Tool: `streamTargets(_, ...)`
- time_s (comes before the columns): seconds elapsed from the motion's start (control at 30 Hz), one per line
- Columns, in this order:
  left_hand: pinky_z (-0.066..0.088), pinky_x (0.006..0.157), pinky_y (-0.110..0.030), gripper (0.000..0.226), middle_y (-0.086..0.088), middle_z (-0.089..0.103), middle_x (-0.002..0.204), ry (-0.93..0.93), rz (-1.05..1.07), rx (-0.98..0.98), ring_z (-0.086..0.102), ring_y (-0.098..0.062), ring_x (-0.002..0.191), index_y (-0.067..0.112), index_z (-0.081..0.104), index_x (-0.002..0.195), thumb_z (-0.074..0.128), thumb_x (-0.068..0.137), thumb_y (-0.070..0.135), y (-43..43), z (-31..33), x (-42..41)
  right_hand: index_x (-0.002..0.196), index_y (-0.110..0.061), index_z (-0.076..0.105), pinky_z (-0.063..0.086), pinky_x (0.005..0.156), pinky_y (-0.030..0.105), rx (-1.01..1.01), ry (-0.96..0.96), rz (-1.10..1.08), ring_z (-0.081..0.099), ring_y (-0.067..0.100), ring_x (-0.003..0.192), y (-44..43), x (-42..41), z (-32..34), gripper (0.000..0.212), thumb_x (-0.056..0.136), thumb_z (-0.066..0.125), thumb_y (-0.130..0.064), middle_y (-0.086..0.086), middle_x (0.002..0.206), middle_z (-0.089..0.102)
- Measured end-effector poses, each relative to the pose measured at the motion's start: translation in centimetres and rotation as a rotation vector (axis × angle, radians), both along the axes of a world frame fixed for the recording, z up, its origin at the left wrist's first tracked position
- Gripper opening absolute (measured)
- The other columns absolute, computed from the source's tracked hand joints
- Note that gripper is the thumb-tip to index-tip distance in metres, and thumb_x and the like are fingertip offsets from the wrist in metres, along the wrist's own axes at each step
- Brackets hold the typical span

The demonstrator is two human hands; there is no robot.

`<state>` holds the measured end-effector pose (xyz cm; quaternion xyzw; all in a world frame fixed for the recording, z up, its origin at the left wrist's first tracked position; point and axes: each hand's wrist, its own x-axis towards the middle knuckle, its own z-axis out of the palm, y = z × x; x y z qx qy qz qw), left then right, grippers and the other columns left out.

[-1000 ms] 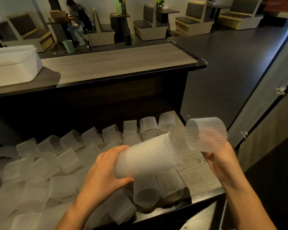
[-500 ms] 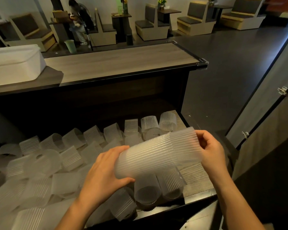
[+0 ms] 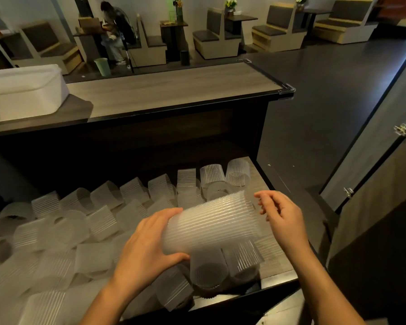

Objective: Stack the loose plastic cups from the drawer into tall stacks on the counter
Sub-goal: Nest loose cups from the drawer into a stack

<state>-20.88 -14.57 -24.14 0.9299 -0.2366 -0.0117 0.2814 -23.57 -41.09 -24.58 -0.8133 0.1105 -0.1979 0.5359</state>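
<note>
A long grey wood-grain counter (image 3: pixel 174 90) with a dark edge spans the room, with a white rectangular plastic tub (image 3: pixel 21 90) at its left end. Beyond it, beige booth benches with dark cushions (image 3: pixel 220 41) flank small dark tables (image 3: pixel 240 18) against pale walls (image 3: pixel 28 8). The dark smooth floor (image 3: pixel 326 102) shows a dull sheen.

Open drawer (image 3: pixel 259 184), near and low: pale wood-grain bottom, bare only along its right side. Ribbed frosted plastic cups (image 3: pixel 99 221) lie loose on it, most tipped on their sides, heaped thick toward the left, a few upright at the far right corner. Tabletop (image 3: pixel 174 90) beyond it, long, grey wood grain with a dark edge. White plastic tub (image 3: pixel 24 90) sits at its left end. Clear corner guard (image 3: pixel 286 89) on the right end.
</note>
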Motion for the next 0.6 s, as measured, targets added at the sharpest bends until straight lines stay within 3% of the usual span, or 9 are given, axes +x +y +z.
streamTargets(0.2, 0.031, 0.085, -0.019, 0.077, 0.039, 0.033, 0.122, 0.005, 0.017, 0.001, 0.036, 0.0, 0.114, 0.051, 0.031, 0.122, 0.067, 0.054, 0.06, 0.3, 0.4, -0.3, 0.097, -0.023, 0.059, 0.043, 0.063, 0.019, -0.008, 0.361, -0.058, 0.056, 0.011, 0.081, -4.1, 2.7, -4.7, 0.009, 0.091, 0.052, -0.023, 0.002, 0.099, 0.062)
streamTargets(0.33, 0.03, 0.082, -0.015, 0.075, 0.04, 0.034, 0.121, 0.006, 0.018, 0.007, 0.036, 0.003, 0.111, 0.057, 0.03, 0.119, 0.055, 0.05, 0.07, 0.6, 0.4, -0.5, 0.111, -0.015, 0.056, 0.039, 0.058, 0.022, 0.053, 0.508, -0.1, 0.055, 0.015, 0.082, -4.8, 4.0, -6.1, 0.023, 0.09, 0.053, -0.025, -0.002, 0.092, 0.054)
streamTargets(0.43, 0.03, 0.081, -0.015, 0.073, 0.042, 0.034, 0.12, 0.005, 0.026, -0.003, 0.036, 0.005, 0.111, 0.06, 0.029, 0.117, 0.054, 0.049, 0.071, 0.6, 0.4, -0.6, 0.117, -0.011, 0.053, 0.044, 0.068, 0.028, 0.088, 0.537, -0.091, 0.056, 0.019, 0.084, -4.5, 5.0, -6.6, 0.031, 0.09, 0.054, -0.027, 0.003, 0.098, 0.055)
streamTargets(0.5, 0.03, 0.082, -0.017, 0.073, 0.042, 0.034, 0.119, 0.008, 0.033, -0.002, 0.036, 0.005, 0.111, 0.057, 0.031, 0.116, 0.054, 0.049, 0.071, 0.7, 0.5, -0.6, 0.118, -0.009, 0.052, 0.048, 0.071, 0.032, 0.183, 0.535, -0.075, 0.057, 0.018, 0.075, -4.1, 5.5, -6.8, 0.033, 0.09, 0.054, -0.026, 0.005, 0.096, 0.056)
streamTargets(0.6, 0.03, 0.082, -0.016, 0.074, 0.041, 0.034, 0.12, 0.0, 0.034, 0.004, 0.036, 0.004, 0.111, 0.055, 0.032, 0.118, 0.054, 0.049, 0.07, 0.8, 0.6, -0.5, 0.12, -0.008, 0.048, 0.05, 0.066, 0.031, 0.293, 0.536, -0.079, 0.058, 0.017, 0.068, -3.5, 6.1, -6.9, 0.037, 0.089, 0.057, -0.026, 0.008, 0.094, 0.057)
